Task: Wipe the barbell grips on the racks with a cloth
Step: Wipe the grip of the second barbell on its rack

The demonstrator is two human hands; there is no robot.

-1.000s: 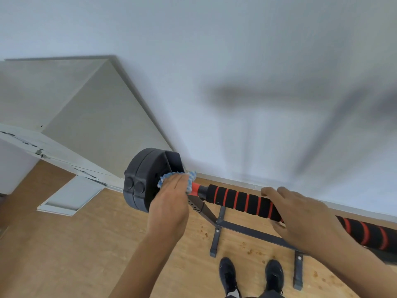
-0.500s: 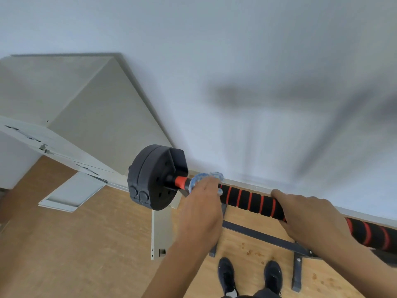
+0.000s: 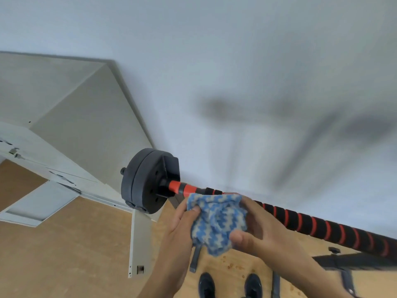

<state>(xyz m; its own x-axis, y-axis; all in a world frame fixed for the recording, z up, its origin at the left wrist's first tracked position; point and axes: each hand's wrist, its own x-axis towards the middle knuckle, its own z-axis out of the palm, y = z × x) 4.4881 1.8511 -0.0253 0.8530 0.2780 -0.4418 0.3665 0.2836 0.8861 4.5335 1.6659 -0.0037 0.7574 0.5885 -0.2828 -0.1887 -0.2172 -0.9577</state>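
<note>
A barbell with a black-and-red striped foam grip (image 3: 318, 227) runs from centre down to the right edge, resting on a dark metal rack (image 3: 352, 263). Black weight plates (image 3: 146, 183) sit on its left end. A blue-and-white patterned cloth (image 3: 217, 222) is held just in front of the bar near the plates. My left hand (image 3: 180, 231) pinches the cloth's left edge with its thumb on top. My right hand (image 3: 257, 231) grips the cloth's right side, thumb over the lower edge. The bar section behind the cloth is hidden.
A white wall (image 3: 236, 72) rises right behind the bar. White furniture panels (image 3: 64, 117) lean and lie at the left on the wooden floor (image 3: 75, 254). My black shoes (image 3: 227, 284) stand below, between the rack's feet.
My left hand slid the cloth rightward away from the plates. My right hand left the grip and now holds the cloth together with the left. The camera moved closer.
</note>
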